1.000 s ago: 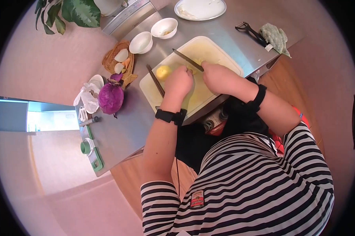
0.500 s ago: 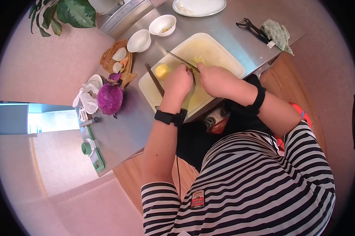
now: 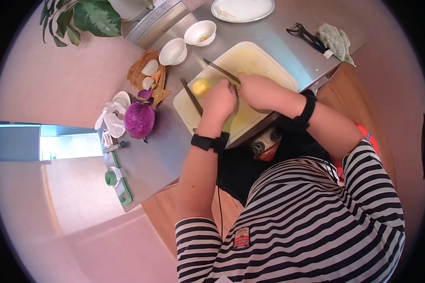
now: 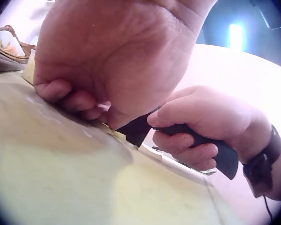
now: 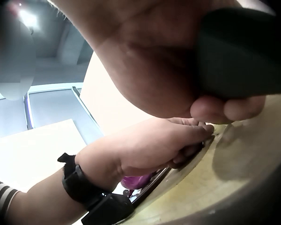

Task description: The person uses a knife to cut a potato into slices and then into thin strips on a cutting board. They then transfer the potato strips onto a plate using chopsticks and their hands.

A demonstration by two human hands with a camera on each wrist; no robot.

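Note:
On the pale cutting board (image 3: 271, 63), my right hand (image 3: 259, 93) grips a knife by its black handle (image 4: 227, 161). Its dark blade (image 3: 220, 70) points away to the upper left, just beyond the left fingers. My left hand (image 3: 220, 100) has its fingers curled down at the board, holding a yellow piece of peeled potato (image 4: 116, 133), mostly hidden under them. In the left wrist view the blade stands close beside the left thumb. A round peeled potato (image 3: 201, 87) sits on the board left of this hand.
A long dark narrow object (image 3: 190, 94) lies along the board's left side. Beyond stand two white bowls (image 3: 173, 52) and a white plate (image 3: 240, 9). Left are a purple cabbage (image 3: 140, 120), a wicker basket (image 3: 136, 70) and a green-white slicer (image 3: 118, 181). A black peeler (image 3: 306, 35) lies right.
The knife has shifted slightly left across the board, closer to the left fingers. My left hand stays in about the same place on the board. The head view has moved a little.

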